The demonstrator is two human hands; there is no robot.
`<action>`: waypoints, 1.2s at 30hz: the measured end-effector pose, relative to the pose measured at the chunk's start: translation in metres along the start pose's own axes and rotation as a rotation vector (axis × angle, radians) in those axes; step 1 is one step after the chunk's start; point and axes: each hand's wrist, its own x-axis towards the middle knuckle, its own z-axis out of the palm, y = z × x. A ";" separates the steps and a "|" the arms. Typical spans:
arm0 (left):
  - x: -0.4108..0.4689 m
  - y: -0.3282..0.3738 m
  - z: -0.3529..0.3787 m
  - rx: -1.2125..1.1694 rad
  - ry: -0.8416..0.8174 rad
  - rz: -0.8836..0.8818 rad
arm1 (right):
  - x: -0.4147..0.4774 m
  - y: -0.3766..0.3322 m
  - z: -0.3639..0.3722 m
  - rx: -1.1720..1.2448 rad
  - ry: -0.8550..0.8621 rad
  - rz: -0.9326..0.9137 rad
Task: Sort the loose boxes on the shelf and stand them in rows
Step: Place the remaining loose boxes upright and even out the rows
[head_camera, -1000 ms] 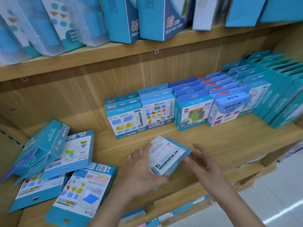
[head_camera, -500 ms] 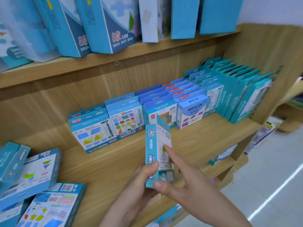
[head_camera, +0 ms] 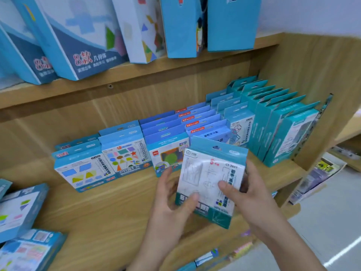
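I hold a teal and white box [head_camera: 207, 173] upright with its printed front toward me, above the front of the wooden shelf [head_camera: 109, 210]. My left hand [head_camera: 172, 208] grips its lower left corner, thumb on the front. My right hand [head_camera: 246, 192] grips its right side, thumb across the front. Behind it, rows of blue boxes [head_camera: 166, 137] stand along the back, and rows of teal boxes [head_camera: 273, 122] fill the right end. Loose boxes [head_camera: 21, 212] lie flat in a pile at the left.
An upper shelf [head_camera: 136, 75] carries large blue and white boxes [head_camera: 78, 36] overhead. The wooden side panel [head_camera: 316, 79] closes the right end. Below the shelf edge, lower shelves hold more goods [head_camera: 320, 173], and grey floor shows at the right.
The box has turned from edge-on to front-facing and moved right, toward the standing rows. My right hand went from touching its face to gripping its right side. The camera view shifted right.
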 end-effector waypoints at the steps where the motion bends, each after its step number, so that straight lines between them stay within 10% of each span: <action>1: 0.005 0.002 0.000 -0.051 0.014 -0.015 | 0.005 0.000 -0.006 0.049 -0.036 0.015; 14: 0.004 0.007 -0.025 0.073 0.283 -0.006 | 0.048 -0.014 0.002 -0.020 -0.255 -0.171; 23: -0.039 0.012 -0.124 0.525 0.288 0.080 | 0.052 -0.037 0.092 -1.014 -0.547 -0.788; 30: -0.051 0.024 -0.212 0.648 0.190 0.034 | 0.018 -0.059 0.184 -1.194 -0.590 -0.688; 36: -0.025 0.021 -0.323 1.541 -0.046 -0.026 | 0.018 -0.059 0.227 -0.890 -0.353 -0.505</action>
